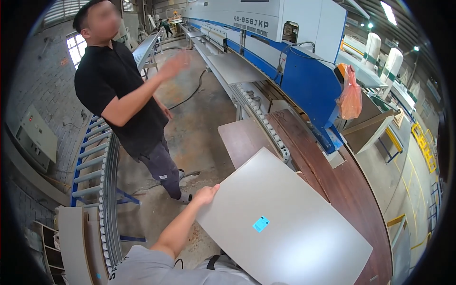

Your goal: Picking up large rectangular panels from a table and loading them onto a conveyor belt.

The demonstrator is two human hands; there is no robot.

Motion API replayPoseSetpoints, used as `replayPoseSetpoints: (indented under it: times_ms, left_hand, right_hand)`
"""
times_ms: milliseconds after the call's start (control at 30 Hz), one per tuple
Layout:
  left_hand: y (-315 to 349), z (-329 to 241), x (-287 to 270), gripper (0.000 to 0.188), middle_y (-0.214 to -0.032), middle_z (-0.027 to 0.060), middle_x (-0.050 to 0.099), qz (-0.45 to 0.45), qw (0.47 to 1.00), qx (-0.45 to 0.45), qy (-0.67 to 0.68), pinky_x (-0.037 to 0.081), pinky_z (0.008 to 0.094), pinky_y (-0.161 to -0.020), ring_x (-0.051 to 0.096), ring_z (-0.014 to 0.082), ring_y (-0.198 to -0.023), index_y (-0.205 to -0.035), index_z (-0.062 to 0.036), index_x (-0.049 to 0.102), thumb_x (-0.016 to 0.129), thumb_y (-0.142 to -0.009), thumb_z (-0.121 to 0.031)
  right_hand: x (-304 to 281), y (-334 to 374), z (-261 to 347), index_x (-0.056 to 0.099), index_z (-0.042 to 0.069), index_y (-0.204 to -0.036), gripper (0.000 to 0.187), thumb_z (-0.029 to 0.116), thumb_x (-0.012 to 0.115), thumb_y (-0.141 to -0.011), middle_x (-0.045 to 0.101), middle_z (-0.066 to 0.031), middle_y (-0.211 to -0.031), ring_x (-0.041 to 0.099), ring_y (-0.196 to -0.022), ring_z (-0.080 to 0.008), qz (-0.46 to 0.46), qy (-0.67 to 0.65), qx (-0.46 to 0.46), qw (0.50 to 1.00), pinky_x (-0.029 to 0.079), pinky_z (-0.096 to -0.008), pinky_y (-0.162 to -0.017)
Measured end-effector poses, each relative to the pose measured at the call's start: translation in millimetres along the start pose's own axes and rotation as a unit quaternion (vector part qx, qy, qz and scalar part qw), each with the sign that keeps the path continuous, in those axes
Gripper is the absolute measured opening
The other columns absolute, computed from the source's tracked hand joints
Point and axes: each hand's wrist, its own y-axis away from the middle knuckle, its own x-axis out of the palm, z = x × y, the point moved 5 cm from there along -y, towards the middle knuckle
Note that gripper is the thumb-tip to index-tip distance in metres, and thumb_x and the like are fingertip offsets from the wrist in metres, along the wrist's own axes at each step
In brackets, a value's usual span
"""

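Observation:
A large light-grey flat panel (285, 204) with a pale, shiny face lies tilted in front of me. A small blue label (261, 224) is stuck on its face. At the panel's left edge, my left hand (207, 194) is closed on it, with the fingers partly hidden by the board. My right hand does not show. Under the panel's far side is a brown wooden surface (304, 137), and another flat board (244, 141) shows just beyond the panel's far left corner.
A long white and blue machine (304, 76) runs along the right, with a roller chain track (263, 118) and a grey panel (236, 67) on its bed. An orange plastic bag (350, 95) hangs from it. At left, a person (121, 90) in black stands beside a roller conveyor (92, 161), one hand raised.

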Motion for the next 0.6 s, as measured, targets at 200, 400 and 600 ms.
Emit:
replayPoseSetpoints:
  times_ms: [200, 400, 600]
  left_hand:
    - [9, 3, -21, 0.073, -0.119, 0.0196, 0.059, -0.009, 0.999, 0.011, -0.034, 0.039, 0.0435, -0.099, 0.053, 0.0357, -0.115, -0.112, -0.0077, 0.065, 0.028, -0.089, -0.066]
    - [42, -4, -28, 0.073, -0.119, 0.0215, 0.058, -0.037, 0.998, -0.005, -0.042, 0.039, 0.0428, -0.099, 0.053, 0.0363, -0.116, -0.111, -0.0062, 0.065, 0.030, -0.089, -0.066]
    - [140, 14, -39, 0.066, -0.120, 0.0179, 0.059, -0.105, 0.989, -0.065, -0.077, 0.043, 0.0421, -0.096, 0.054, 0.0333, -0.115, -0.112, -0.0070, 0.065, 0.035, -0.088, -0.061]
  right_hand:
    - [-25, 12, -19, 0.061, -0.014, -0.095, 0.066, 0.051, 0.049, -0.091, 0.064, -0.0260, -0.095, 0.062, -0.086, -0.0384, 0.223, -0.173, 0.136, 0.950, 0.049, -0.0456, -0.077]
    - [40, -15, -84, 0.054, -0.017, -0.114, 0.077, 0.055, 0.051, -0.089, 0.063, -0.0216, -0.107, 0.056, -0.099, -0.0319, 0.356, -0.397, 0.248, 0.809, 0.045, -0.0397, -0.087]
    - [-51, -40, -56, 0.056, -0.018, -0.108, 0.080, 0.059, 0.048, -0.087, 0.060, -0.0306, -0.111, 0.056, -0.109, -0.0380, 0.256, -0.363, 0.082, 0.892, 0.042, -0.0415, -0.093]
